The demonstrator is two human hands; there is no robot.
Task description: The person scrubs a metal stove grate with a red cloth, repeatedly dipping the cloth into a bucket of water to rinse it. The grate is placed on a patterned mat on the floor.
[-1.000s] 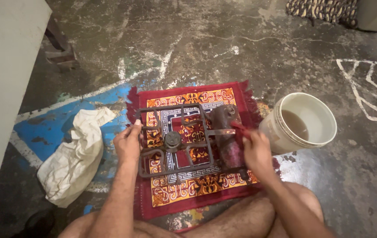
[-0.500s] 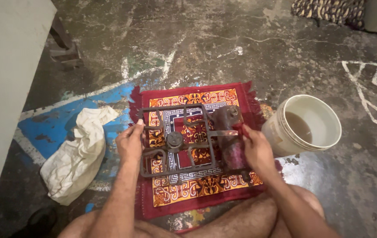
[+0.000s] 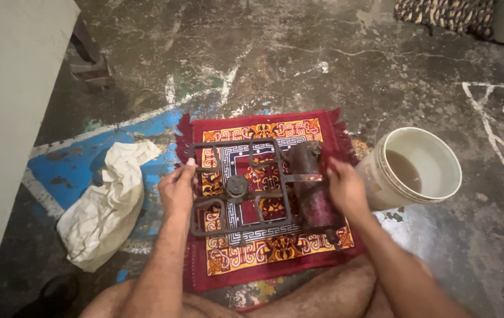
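A rusty metal stove frame (image 3: 246,188) with a round burner (image 3: 236,185) in its middle lies on a red and orange patterned mat (image 3: 264,235). A dark cylindrical tank (image 3: 314,188) forms its right side. My left hand (image 3: 176,189) grips the frame's left edge. My right hand (image 3: 346,188) rests against the tank's right side, fingers curled; whatever it holds is hidden.
A white bucket (image 3: 437,182) with brownish water stands just right of the mat. A crumpled white cloth (image 3: 108,206) lies to the left on blue-painted concrete floor. A pale wall (image 3: 5,118) is at far left. My bare legs (image 3: 322,294) are at the bottom.
My right hand has shifted slightly right along the tank, and the red thing seen at its fingertips earlier is no longer visible. The left hand keeps its hold.
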